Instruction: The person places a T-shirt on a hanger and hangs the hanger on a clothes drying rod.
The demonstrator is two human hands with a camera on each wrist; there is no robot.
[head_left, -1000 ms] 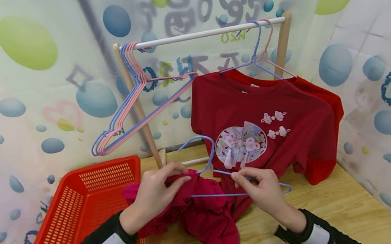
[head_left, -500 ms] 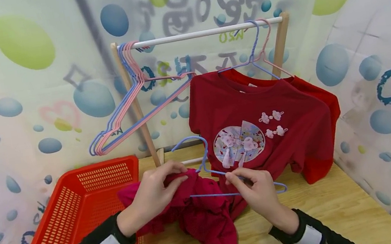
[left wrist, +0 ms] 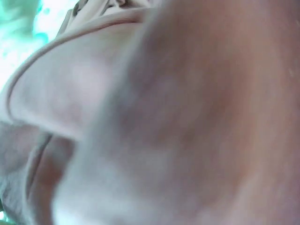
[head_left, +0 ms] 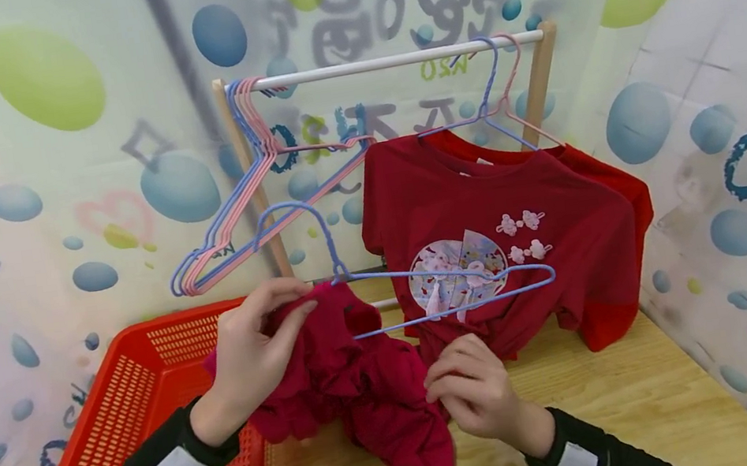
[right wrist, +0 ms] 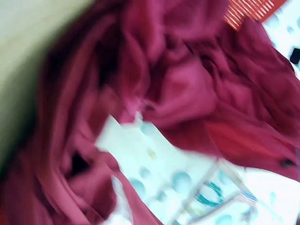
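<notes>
In the head view my left hand (head_left: 254,353) pinches a crumpled magenta garment (head_left: 395,389) close to the neck of a blue hanger (head_left: 446,270). One arm of this hanger is hidden in the cloth; its other arm sticks out bare to the right, and its hook points up. My right hand (head_left: 474,390) is at the garment's right edge with fingers bent; whether they grip the cloth is unclear. The right wrist view shows magenta folds (right wrist: 183,84) close up but no fingers. Blurred skin of the left hand (left wrist: 187,131) fills most of the left wrist view.
A red plastic basket (head_left: 130,363) stands at left. Behind is a rack with a white rail (head_left: 379,65), several pink and blue hangers (head_left: 227,214) at its left end, and a dark red T-shirt (head_left: 504,191) before another red garment (head_left: 636,212) at right. Wooden tabletop (head_left: 587,426) lies below.
My left hand has raised and shifted left the hanger and the upper part of the garment. My right hand has let go of the hanger's arm and moved down to the garment's edge.
</notes>
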